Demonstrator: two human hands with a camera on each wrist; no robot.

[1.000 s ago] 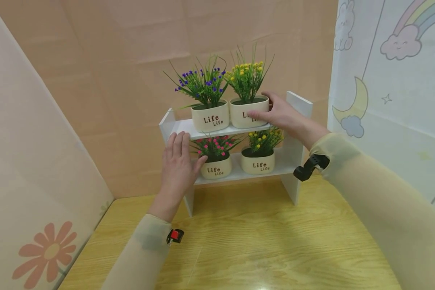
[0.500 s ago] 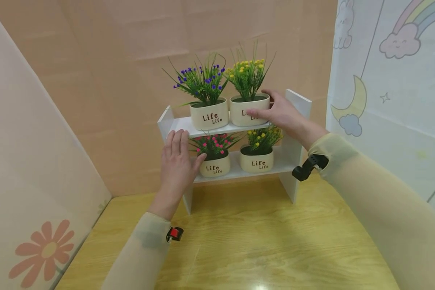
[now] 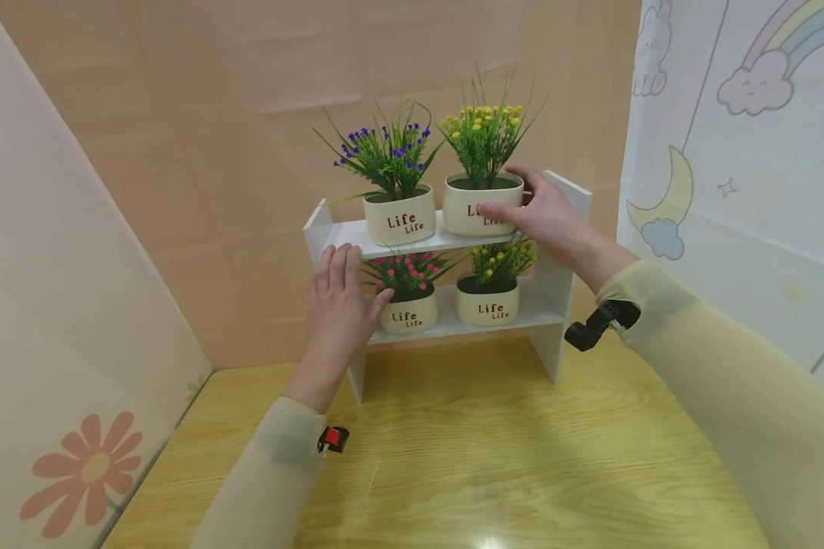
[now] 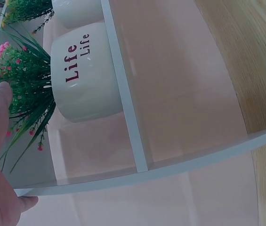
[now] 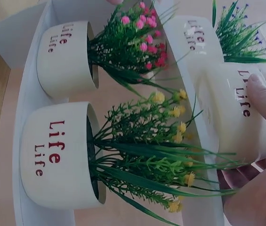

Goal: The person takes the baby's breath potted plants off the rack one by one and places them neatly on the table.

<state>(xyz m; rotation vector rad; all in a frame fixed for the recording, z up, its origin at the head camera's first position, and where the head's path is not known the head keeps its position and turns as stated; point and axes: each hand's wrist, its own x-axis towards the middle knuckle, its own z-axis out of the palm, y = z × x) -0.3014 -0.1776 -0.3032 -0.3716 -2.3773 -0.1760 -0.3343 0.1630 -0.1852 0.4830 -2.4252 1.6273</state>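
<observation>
Upper cream oval pot of yellow flowers (image 3: 478, 193) shifted right; right hand (image 3: 551, 219) grasps it, fingers partly hidden. Over white two-tier shelf's (image 3: 545, 311) top; lift unclear. Left hand (image 3: 336, 309) straight-fingered on shelf's left end.

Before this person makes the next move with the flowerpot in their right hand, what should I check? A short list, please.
1. Right hand gripping the upper yellow-flower pot: ok, it wraps the pot's right end.
2. Left hand clear of the purple-flower pot: ok, it rests at the left end of the shelf.
3. Gap between the two upper pots: ok, they stand apart.
4. Pink-flower pot and lower yellow-flower pot upright on the lower board: ok.
5. Room behind the upper yellow-flower pot: cannot tell, the pot hides it.
</observation>
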